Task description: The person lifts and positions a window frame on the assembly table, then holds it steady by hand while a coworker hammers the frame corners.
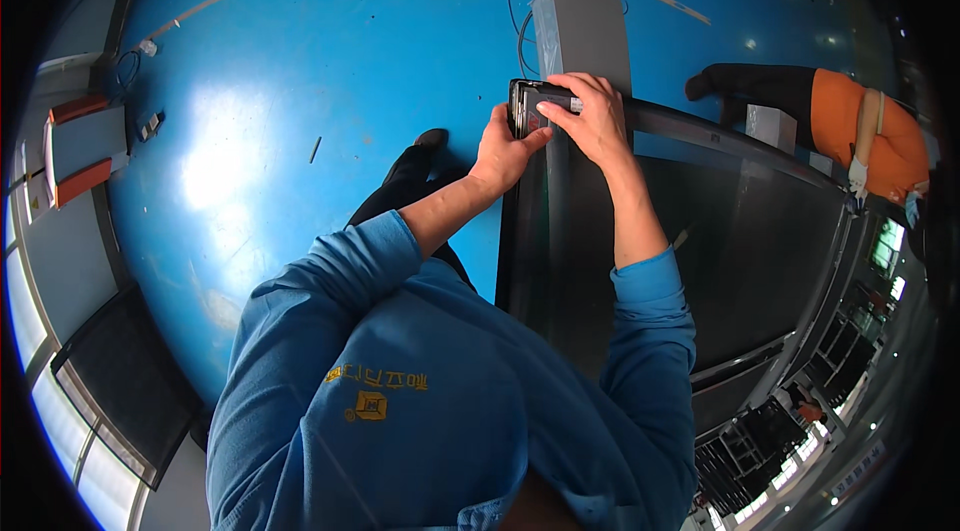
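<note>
Beside a corner of a large dark framed panel (720,261), both my hands are closed on a small black, boxy object (530,96) with a red mark. Its exact kind I cannot make out. My left hand (508,153) grips its lower side, fingers and thumb bent around it. From the right, my right hand (595,119) holds it with the thumb pressed on its face and the fingers over the top. The panel lies to the right of my body, its dark rim (730,139) running away to the right.
A grey block-shaped stand (585,26) is under the panel's corner, a black cable (522,31) beside it. At the right, a person in orange (860,126) has a gloved hand at the panel's far corner. A second light block (770,126) stands near them. Blue floor (330,61) lies leftward.
</note>
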